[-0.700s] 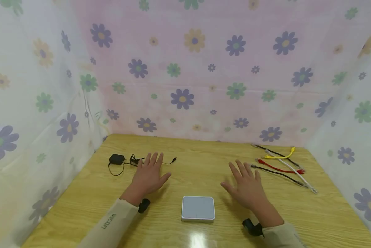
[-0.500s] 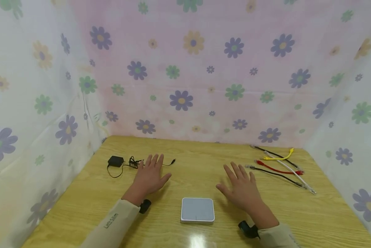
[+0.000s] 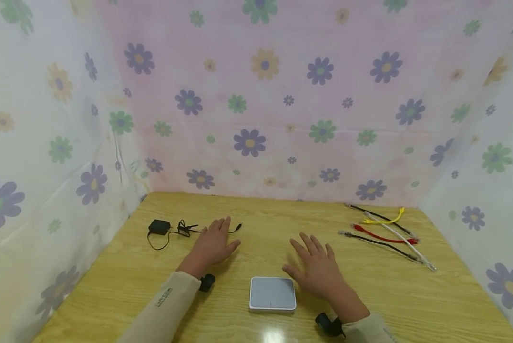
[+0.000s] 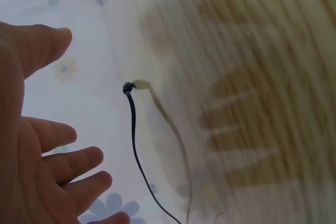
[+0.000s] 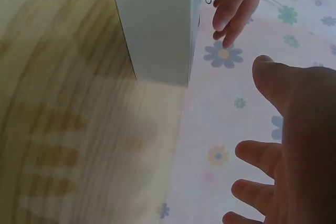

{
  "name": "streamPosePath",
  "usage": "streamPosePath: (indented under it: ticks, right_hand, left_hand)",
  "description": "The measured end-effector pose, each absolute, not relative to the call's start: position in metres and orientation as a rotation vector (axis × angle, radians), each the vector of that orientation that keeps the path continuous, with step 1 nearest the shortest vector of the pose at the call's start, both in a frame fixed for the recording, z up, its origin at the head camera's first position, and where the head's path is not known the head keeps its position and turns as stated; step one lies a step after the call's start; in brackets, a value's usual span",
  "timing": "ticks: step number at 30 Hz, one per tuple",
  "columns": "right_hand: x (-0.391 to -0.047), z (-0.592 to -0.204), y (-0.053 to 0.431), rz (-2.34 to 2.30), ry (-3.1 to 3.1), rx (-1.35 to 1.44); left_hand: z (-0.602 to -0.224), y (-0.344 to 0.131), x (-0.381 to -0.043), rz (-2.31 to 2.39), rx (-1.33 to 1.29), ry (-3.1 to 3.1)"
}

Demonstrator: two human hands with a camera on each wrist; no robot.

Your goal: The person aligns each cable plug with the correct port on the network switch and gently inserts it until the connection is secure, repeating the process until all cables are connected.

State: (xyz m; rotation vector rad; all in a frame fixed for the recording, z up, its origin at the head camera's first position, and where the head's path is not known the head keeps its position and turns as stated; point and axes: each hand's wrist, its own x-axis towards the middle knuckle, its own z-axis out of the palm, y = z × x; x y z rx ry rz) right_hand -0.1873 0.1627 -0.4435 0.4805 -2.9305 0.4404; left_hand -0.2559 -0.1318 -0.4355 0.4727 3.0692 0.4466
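Observation:
A flat white box with a grey top [image 3: 272, 293] lies near the front middle of the table. My right hand [image 3: 318, 272] hovers just to its right with fingers spread, holding nothing. In the right wrist view the box's white side [image 5: 152, 24] is close to that hand. My left hand [image 3: 212, 247] is held above the table, its fingers extended and nothing in them. It partly hides the thin cord of a black power adapter [image 3: 159, 227]. The cord's plug end [image 4: 127, 88] shows beyond the fingertips in the left wrist view.
At the right back lie several short cables: a yellow one [image 3: 385, 221], a red one [image 3: 383, 235], a white one [image 3: 404, 245] and black ones. Flower-patterned cloth [image 3: 256, 119] encloses the wooden table [image 3: 265, 228] at the back and sides.
My right hand has moved left, closer to the white box. The left hand has shifted slightly right. The whole head view has tilted up a little; the objects lie as before.

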Motion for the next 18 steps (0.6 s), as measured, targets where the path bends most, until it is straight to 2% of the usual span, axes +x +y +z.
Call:
streamPosePath:
  ticks: [18]
  right_hand:
    - [-0.178, -0.442, 0.14, 0.52, -2.973, 0.693]
  left_hand:
    - [-0.442, -0.124, -0.273, 0.388, 0.435, 3.06]
